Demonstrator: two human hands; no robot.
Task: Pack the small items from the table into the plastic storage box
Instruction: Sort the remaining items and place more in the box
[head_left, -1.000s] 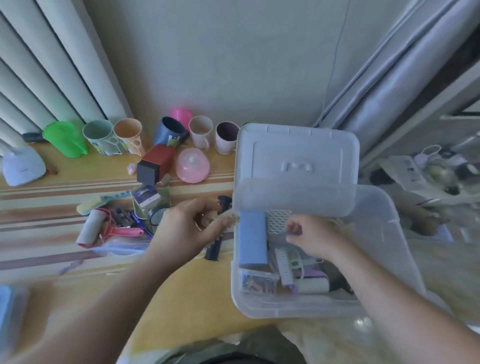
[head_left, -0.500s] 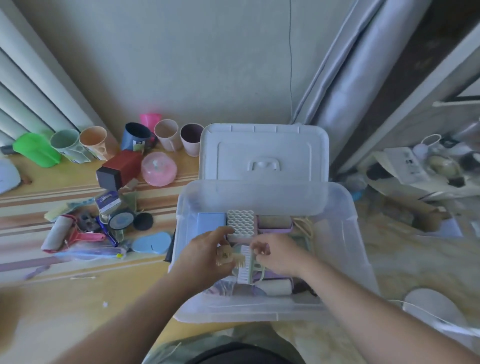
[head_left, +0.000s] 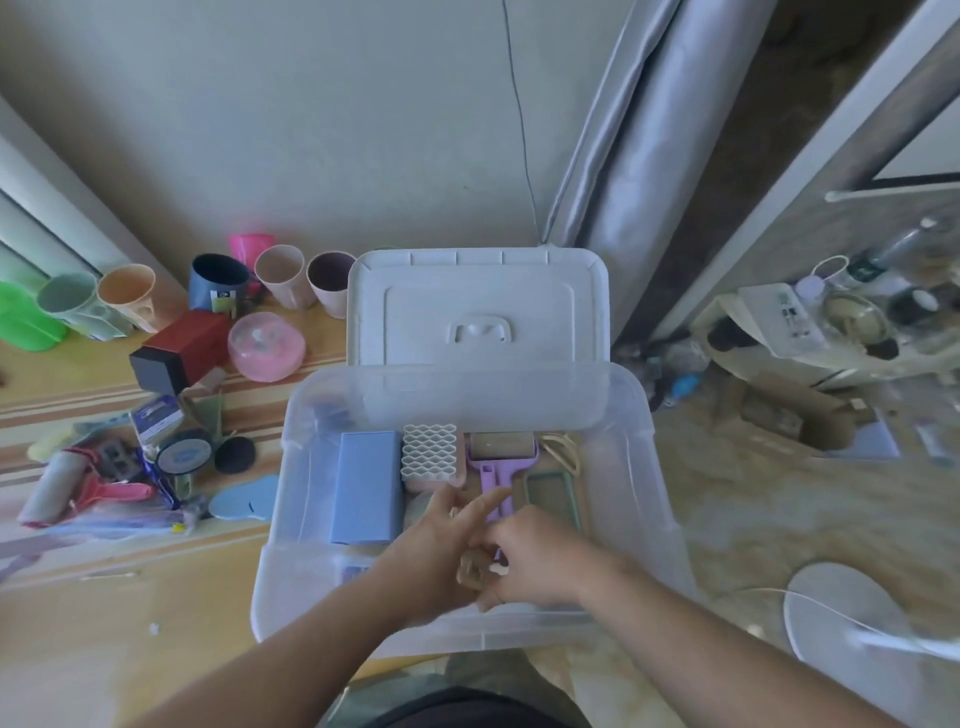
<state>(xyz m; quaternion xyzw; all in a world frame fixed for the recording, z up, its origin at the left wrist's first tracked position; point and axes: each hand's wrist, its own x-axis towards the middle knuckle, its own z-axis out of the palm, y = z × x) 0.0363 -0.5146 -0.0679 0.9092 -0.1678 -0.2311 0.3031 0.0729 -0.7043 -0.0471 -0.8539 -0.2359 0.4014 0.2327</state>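
Observation:
The clear plastic storage box (head_left: 283, 519) stands open in front of me, its white lid (head_left: 478, 306) leaning back against the wall. Inside lie a blue box (head_left: 363, 488), a white honeycomb piece (head_left: 430, 451), a purple lint roller (head_left: 501, 452) and a green phone-case frame (head_left: 550, 493). My left hand (head_left: 431, 551) and my right hand (head_left: 535, 561) meet low in the box by its near wall. Both pinch a small beige item (head_left: 475, 564) between them; the left index finger points out. What lies under the hands is hidden.
Left of the box on the wooden table (head_left: 104, 623) lie a pink lint roller (head_left: 98, 491), a tape roll (head_left: 184, 454), a black round pad (head_left: 235, 454) and a light blue flat piece (head_left: 244, 499). Behind them stand a red-and-black box (head_left: 182, 348), a pink dome (head_left: 266, 345) and several cups (head_left: 127, 293).
Both hands have come down and toward me inside the box, closing together on the beige item. The white brush seen in my right hand earlier is out of sight.

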